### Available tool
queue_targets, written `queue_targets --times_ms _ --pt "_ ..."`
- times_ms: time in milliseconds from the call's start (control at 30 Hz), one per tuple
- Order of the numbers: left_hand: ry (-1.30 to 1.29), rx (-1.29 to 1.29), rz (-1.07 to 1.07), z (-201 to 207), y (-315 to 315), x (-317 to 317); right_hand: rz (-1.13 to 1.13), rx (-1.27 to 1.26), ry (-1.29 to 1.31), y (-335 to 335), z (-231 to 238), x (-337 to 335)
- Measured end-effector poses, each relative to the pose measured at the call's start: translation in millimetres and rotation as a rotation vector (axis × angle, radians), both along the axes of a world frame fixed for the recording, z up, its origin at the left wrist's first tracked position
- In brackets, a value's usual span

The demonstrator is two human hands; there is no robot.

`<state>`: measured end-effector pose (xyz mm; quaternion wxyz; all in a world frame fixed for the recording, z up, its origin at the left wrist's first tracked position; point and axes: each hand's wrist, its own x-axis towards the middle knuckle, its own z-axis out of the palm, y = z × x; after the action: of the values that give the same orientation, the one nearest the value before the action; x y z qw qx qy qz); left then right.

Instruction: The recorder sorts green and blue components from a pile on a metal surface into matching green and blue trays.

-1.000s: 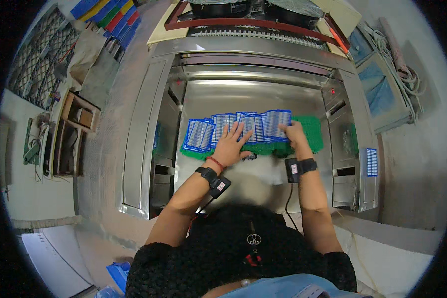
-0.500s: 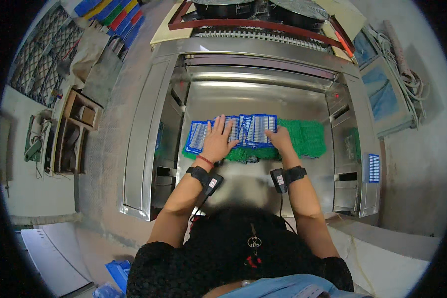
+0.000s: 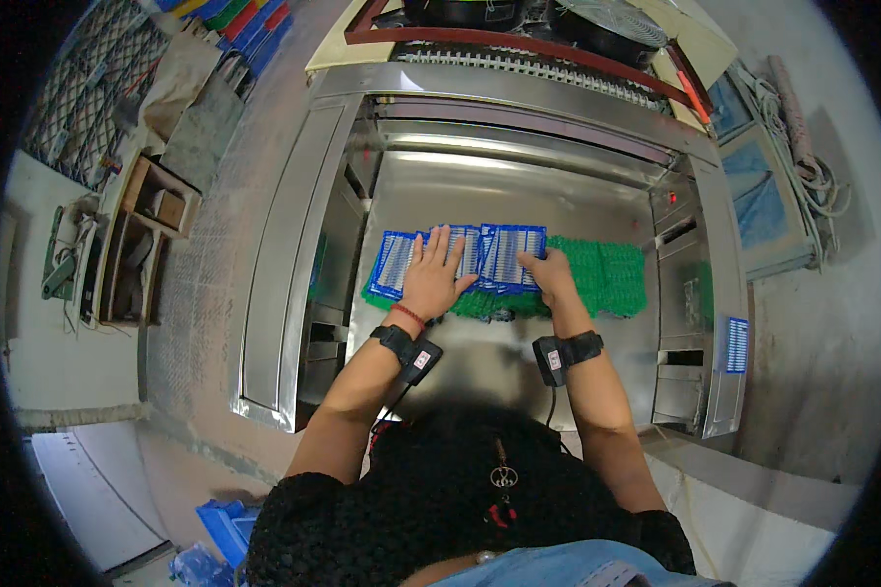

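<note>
A row of overlapping blue-bordered printed cards [image 3: 507,252] with pale stripes lies on green netting [image 3: 597,274]. My left hand [image 3: 434,279] presses flat on the cards left of the middle, its fingers spread. At the right end of the row, my right hand [image 3: 555,277] has its fingers curled and its thumb on the edge of the cards, gripping them. How many cards lie between thumb and fingers is hidden. The netting shows beyond the cards on the right and along their near edge.
A steel work surface [image 3: 499,362] lies under the netting, between raised steel side walls. At the far side is a slotted white strip [image 3: 548,70] with round fans behind it. A blue striped label [image 3: 737,344] is on the right panel. Wooden shelves [image 3: 152,225] stand at the left.
The cards between my hands now lie more evenly, with less fanning. Both hands stay in nearly the same places. The whole view has tilted slightly.
</note>
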<state>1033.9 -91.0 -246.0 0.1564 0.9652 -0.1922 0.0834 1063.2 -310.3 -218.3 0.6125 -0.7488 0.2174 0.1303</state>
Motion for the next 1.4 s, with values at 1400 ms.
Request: queue_targets --times_ms 1400 --pt "-0.001 0.022 -0.062 9.7 -0.7 2.9 0.051 0.376 0.173 -2.1 18.0 8.5"
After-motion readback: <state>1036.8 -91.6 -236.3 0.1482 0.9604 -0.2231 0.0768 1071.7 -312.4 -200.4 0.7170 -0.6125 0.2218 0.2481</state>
